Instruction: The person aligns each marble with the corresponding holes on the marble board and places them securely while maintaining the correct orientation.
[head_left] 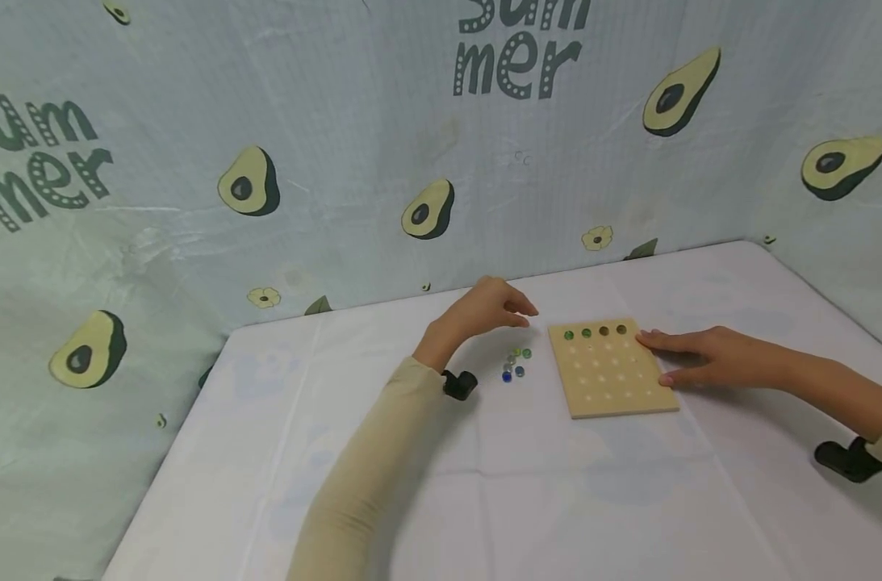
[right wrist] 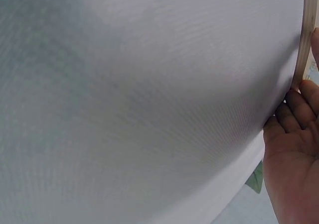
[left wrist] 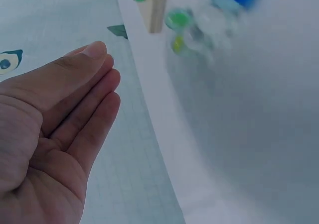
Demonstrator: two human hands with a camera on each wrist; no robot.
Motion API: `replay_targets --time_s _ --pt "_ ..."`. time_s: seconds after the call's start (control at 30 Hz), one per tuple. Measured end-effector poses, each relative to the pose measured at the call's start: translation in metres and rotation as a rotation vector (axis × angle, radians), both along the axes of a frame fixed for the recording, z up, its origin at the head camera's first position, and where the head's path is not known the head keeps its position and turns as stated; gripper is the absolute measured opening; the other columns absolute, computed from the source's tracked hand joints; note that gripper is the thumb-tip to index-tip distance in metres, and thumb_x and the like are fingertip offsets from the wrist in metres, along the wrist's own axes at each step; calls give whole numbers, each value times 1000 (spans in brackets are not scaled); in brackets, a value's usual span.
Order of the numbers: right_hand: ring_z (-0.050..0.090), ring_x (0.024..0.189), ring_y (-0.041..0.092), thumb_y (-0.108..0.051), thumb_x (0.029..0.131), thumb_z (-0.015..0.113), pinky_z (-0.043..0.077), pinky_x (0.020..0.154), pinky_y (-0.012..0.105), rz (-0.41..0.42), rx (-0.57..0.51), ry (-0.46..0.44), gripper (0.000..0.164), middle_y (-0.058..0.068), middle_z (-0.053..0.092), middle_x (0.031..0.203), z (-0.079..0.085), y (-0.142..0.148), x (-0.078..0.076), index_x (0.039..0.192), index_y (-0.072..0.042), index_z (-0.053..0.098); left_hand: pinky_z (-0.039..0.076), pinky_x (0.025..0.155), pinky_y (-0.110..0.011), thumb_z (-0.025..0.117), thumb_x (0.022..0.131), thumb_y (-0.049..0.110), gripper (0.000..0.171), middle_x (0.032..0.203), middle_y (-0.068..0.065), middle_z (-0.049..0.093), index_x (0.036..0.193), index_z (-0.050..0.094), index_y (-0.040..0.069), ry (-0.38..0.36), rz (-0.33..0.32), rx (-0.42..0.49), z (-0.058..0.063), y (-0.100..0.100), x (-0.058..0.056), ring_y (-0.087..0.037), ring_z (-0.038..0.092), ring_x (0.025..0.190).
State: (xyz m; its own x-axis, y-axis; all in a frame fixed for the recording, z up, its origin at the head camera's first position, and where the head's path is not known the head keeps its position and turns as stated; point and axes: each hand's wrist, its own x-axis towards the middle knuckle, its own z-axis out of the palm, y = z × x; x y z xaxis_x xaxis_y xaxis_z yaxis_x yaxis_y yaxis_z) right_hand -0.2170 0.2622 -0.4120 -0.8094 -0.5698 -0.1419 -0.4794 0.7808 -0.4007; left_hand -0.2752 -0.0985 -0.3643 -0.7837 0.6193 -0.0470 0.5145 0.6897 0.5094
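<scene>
A square wooden board (head_left: pixel 615 379) with rows of small hollows lies on the table. Its far row holds two green glass marbles (head_left: pixel 577 333) and two brownish round spots. My right hand (head_left: pixel 716 357) rests against the board's right edge, its fingers fairly straight and spread along it. Left of the board is a cluster of glass marbles (head_left: pixel 516 365), green, yellowish, clear and blue. Above and beside that cluster hovers my left hand (head_left: pixel 487 309), fingers loosely bent. In the left wrist view its thumb lies close to the forefinger (left wrist: pixel 97 52), and no held thing shows clearly.
A white cloth covers the table (head_left: pixel 557 500). Behind it hangs a pale curtain (head_left: pixel 339 161) printed with avocados and lettering, close to the table's back edge. Black wrist cameras (head_left: pixel 459 385) sit under both forearms.
</scene>
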Motion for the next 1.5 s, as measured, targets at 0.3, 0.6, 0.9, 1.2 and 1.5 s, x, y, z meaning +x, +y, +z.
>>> replay_targets --time_s 0.3,0.6,0.9,1.2,1.5 --pt "39 140 49 -61 87 70 40 106 64 -7 -8 -2 83 22 43 154 3 1 0 153 -16 48 53 95 -26 77 92 13 25 115 0 76 117 78 11 42 -37 -52 -4 -31 12 -15 67 111" --pt "39 142 46 -61 87 69 40 107 62 2 -21 -9 83 20 42 155 -2 2 0 154 -18 47 52 96 -22 77 90 6 23 113 -1 76 113 79 10 24 -159 -71 -20 -27 2 -12 69 109" --pt "39 142 46 -61 87 69 40 107 62 -2 -15 -11 83 20 41 156 1 1 1 154 -19 46 52 94 -20 79 88 8 22 110 -1 77 110 80 9 13 -192 -64 -23 -24 -1 -11 70 108" --pt "39 141 47 -59 88 70 40 107 63 -13 -7 -13 82 21 41 155 1 2 2 154 -17 46 52 93 -19 79 88 8 21 109 -1 77 109 80 8 15 -248 -74 -24 -22 -1 -9 69 105" --pt "39 142 46 -59 87 71 40 107 63 -8 -10 -12 83 20 42 155 1 1 3 154 -17 46 50 91 -14 77 91 14 20 108 2 77 110 80 11 12 -214 -104 -26 -23 0 -5 69 104"
